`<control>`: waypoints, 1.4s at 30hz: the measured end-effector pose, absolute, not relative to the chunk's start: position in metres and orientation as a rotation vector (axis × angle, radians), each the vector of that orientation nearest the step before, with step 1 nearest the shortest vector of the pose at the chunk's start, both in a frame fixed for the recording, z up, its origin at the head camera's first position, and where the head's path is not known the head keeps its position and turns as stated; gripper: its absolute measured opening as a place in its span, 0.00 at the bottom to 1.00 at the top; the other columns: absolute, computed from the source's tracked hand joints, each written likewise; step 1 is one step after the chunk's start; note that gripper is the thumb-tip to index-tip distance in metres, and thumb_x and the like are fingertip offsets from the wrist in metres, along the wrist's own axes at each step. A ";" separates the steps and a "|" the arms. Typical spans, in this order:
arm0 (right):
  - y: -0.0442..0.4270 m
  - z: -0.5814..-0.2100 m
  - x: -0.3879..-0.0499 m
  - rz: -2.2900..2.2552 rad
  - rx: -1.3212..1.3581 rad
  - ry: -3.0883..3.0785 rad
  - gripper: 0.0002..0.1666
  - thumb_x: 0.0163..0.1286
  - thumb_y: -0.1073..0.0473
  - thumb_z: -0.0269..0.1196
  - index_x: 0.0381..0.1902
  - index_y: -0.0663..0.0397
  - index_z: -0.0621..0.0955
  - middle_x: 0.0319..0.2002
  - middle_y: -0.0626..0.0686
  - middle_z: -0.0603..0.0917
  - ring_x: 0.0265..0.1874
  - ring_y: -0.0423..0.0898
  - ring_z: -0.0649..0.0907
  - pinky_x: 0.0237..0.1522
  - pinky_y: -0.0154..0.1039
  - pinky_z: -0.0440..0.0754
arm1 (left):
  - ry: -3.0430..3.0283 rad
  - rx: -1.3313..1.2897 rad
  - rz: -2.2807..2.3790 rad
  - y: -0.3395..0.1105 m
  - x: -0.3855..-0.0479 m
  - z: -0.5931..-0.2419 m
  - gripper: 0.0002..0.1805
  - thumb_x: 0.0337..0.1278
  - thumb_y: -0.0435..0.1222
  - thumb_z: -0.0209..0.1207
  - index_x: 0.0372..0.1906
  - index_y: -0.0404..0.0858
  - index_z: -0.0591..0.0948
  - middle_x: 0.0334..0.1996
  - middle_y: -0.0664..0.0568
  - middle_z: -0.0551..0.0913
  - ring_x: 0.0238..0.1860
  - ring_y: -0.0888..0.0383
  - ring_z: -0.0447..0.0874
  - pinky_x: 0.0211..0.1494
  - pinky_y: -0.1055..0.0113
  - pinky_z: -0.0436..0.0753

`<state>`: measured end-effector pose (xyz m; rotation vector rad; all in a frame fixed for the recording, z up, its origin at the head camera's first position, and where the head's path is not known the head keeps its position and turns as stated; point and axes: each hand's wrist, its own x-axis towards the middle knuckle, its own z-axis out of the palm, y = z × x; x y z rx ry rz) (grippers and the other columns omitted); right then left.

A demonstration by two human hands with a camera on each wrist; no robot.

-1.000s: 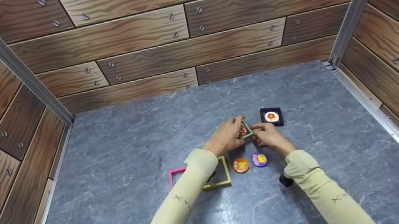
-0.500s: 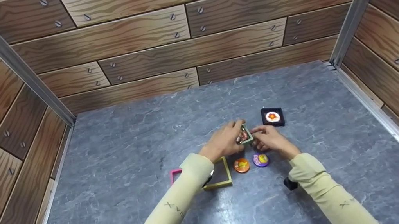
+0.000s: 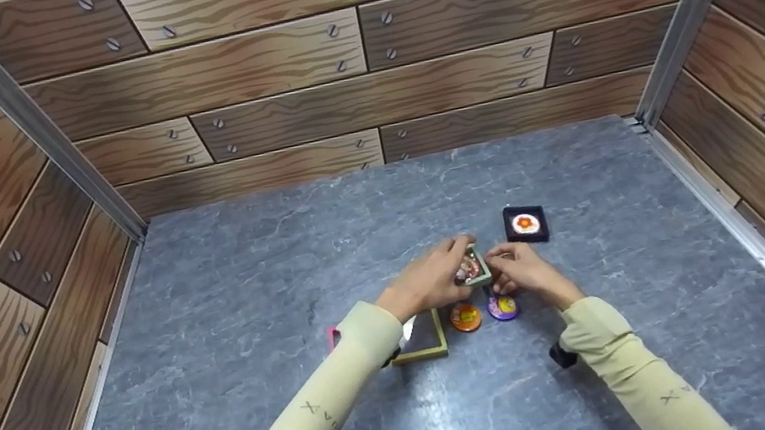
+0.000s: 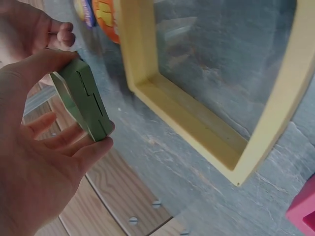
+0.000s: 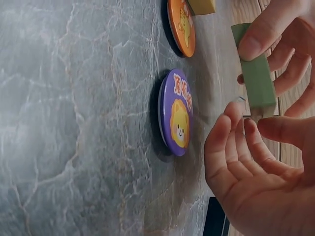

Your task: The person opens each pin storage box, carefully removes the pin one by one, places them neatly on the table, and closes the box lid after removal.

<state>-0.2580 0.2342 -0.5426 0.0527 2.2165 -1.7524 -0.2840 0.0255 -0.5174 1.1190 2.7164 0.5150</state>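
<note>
My left hand (image 3: 430, 280) grips a small green square frame (image 4: 87, 98) by its edges, thumb on one side and fingertips on the other, raised off the table. A round picture (image 3: 468, 268) shows inside it. At the frame's near corner, in the right wrist view, the thumb and forefinger of my right hand (image 5: 246, 172) pinch close together; its other fingers curl loosely. A tiny clear glint sits by those fingertips, too small to identify. Below lie a purple badge (image 5: 176, 113) with a lion face and an orange badge (image 5: 182, 27).
Beyond my right hand lies a black square frame (image 3: 543, 233) holding a white badge with a red flower (image 3: 526, 224). A larger yellow frame (image 4: 184, 128) and a pink frame (image 4: 304, 206) lie beside the left forearm. Wood-patterned walls (image 3: 239, 69) enclose the grey marbled table (image 3: 246, 266).
Both hands have come slightly nearer the body with the green frame, which is tilted so more of its inside shows. The badges and the other frames stay in place.
</note>
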 end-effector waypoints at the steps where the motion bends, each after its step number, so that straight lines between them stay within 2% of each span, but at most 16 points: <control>1: 0.234 -0.542 -0.257 -1.757 0.045 2.202 0.22 0.83 0.62 0.52 0.62 0.78 0.72 0.22 0.45 0.83 0.19 0.36 0.83 0.24 0.28 0.86 | 2.707 1.125 0.537 0.025 -0.283 -0.517 0.46 0.62 0.42 0.71 0.81 0.44 0.61 0.73 0.41 0.75 0.69 0.45 0.80 0.72 0.53 0.83; 7: 0.234 -0.539 -0.254 -1.722 0.017 2.141 0.27 0.84 0.60 0.51 0.68 0.79 0.68 0.25 0.44 0.83 0.21 0.36 0.83 0.27 0.28 0.86 | 2.660 1.127 0.608 0.018 -0.276 -0.513 0.49 0.61 0.40 0.71 0.83 0.45 0.58 0.79 0.43 0.69 0.74 0.46 0.76 0.77 0.54 0.80; 14: 0.236 -0.541 -0.251 -1.720 0.028 1.997 0.31 0.86 0.57 0.50 0.75 0.75 0.65 0.36 0.45 0.85 0.25 0.35 0.83 0.31 0.28 0.86 | 2.625 1.163 0.664 0.008 -0.272 -0.515 0.50 0.61 0.40 0.73 0.83 0.48 0.56 0.77 0.42 0.71 0.70 0.48 0.80 0.71 0.54 0.84; 18: 0.237 -0.543 -0.250 -1.717 0.020 1.923 0.32 0.86 0.56 0.50 0.76 0.74 0.63 0.39 0.46 0.86 0.27 0.35 0.83 0.33 0.28 0.86 | 2.609 1.198 0.675 0.002 -0.270 -0.516 0.50 0.62 0.42 0.72 0.83 0.46 0.56 0.77 0.42 0.71 0.73 0.49 0.77 0.75 0.55 0.81; 22: 0.237 -0.545 -0.249 -1.715 -0.004 1.884 0.31 0.84 0.56 0.53 0.74 0.73 0.65 0.37 0.46 0.86 0.27 0.35 0.83 0.33 0.28 0.85 | 2.593 1.203 0.684 -0.004 -0.268 -0.517 0.50 0.62 0.41 0.72 0.83 0.46 0.57 0.77 0.43 0.71 0.76 0.48 0.74 0.78 0.54 0.78; 24: 0.236 -0.546 -0.249 -1.721 -0.020 1.858 0.29 0.83 0.56 0.54 0.72 0.72 0.67 0.36 0.46 0.87 0.27 0.35 0.83 0.33 0.28 0.85 | 2.580 1.200 0.699 -0.006 -0.267 -0.518 0.50 0.61 0.40 0.72 0.83 0.48 0.57 0.77 0.44 0.72 0.74 0.49 0.75 0.77 0.54 0.79; 33: 0.237 -0.549 -0.243 -1.763 -0.054 1.732 0.15 0.81 0.58 0.59 0.60 0.57 0.75 0.36 0.46 0.89 0.28 0.37 0.84 0.36 0.29 0.86 | 2.512 1.227 0.789 -0.015 -0.257 -0.519 0.52 0.59 0.36 0.73 0.83 0.45 0.56 0.74 0.46 0.73 0.70 0.52 0.78 0.74 0.62 0.81; 42: 0.234 -0.553 -0.240 -1.743 -0.183 1.703 0.16 0.79 0.59 0.61 0.60 0.58 0.76 0.37 0.45 0.89 0.30 0.37 0.84 0.40 0.31 0.87 | 2.523 1.256 0.823 -0.028 -0.246 -0.520 0.53 0.57 0.36 0.74 0.83 0.46 0.56 0.73 0.46 0.75 0.69 0.53 0.79 0.75 0.62 0.80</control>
